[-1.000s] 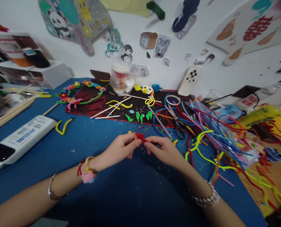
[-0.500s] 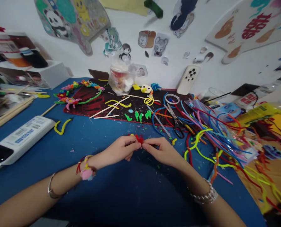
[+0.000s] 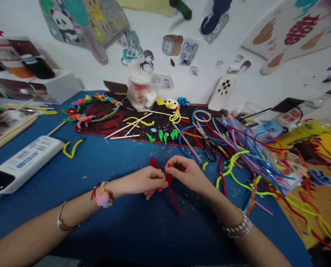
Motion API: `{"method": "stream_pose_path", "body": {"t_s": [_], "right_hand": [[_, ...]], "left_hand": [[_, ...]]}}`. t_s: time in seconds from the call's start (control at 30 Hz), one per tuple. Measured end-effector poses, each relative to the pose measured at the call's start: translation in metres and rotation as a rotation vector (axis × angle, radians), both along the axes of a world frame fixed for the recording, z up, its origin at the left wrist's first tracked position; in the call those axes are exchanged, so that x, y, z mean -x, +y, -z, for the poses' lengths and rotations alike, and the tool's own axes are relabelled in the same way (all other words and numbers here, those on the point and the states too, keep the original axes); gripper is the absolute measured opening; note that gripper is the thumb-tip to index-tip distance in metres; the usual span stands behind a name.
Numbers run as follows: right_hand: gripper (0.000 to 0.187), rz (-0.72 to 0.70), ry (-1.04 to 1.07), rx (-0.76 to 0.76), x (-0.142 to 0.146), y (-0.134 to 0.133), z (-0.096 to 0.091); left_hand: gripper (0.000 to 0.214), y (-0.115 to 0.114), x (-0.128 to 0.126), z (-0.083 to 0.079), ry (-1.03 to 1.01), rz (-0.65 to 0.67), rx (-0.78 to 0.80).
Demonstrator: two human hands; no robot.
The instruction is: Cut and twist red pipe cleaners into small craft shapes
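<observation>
Between my two hands is a red pipe cleaner piece [image 3: 174, 198], with a thin tail hanging toward me and a thicker red end above the fingers. My left hand [image 3: 153, 181] is closed, thumb and fingertips pinching its middle. My right hand [image 3: 183, 172] is also closed, holding a red bit of it just above and right of the left fingertips. Part of the red piece is hidden by the fingers. Beyond the hands, several small green twisted pieces [image 3: 165, 137] lie on the dark mat [image 3: 98, 129].
Black-handled scissors [image 3: 209, 150] and a clear tape roll [image 3: 202, 115] lie right of centre. Many coloured pipe cleaners [image 3: 254, 159] are heaped at the right. A white glue gun-like device [image 3: 26, 163] is at the left. A phone [image 3: 222, 92] leans against the wall.
The red piece has turned, so its long tail now hangs below the hands and its thick end shows above. My right hand has shifted slightly, its fingers raised and curled more.
</observation>
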State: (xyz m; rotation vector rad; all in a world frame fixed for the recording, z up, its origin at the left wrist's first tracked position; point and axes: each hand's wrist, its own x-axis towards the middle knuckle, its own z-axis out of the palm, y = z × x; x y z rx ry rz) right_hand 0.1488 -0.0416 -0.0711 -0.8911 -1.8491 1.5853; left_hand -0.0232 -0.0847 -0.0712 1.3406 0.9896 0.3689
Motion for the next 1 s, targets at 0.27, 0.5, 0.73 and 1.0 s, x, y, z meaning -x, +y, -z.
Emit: {"method": "stream_pose_path", "body": {"t_s": [0.27, 0.5, 0.73, 1.0], "right_hand": [[0.018, -0.037, 0.057, 0.12, -0.001, 0.002, -0.005], [0.021, -0.368, 0.017, 0.414, -0.006, -0.002, -0.011], [0.024, -0.347, 0.042, 0.628, -0.009, -0.001, -0.009], [0.023, -0.243, 0.032, 0.469, -0.013, 0.003, -0.014]], "left_hand": [[0.027, -0.001, 0.0, -0.001, -0.004, 0.011, 0.014], [0.026, 0.001, 0.001, 0.0, 0.002, 0.011, -0.025], [0.025, 0.001, 0.005, -0.004, -0.001, 0.063, -0.061], [0.023, 0.003, 0.007, -0.008, 0.041, 0.078, -0.137]]}}
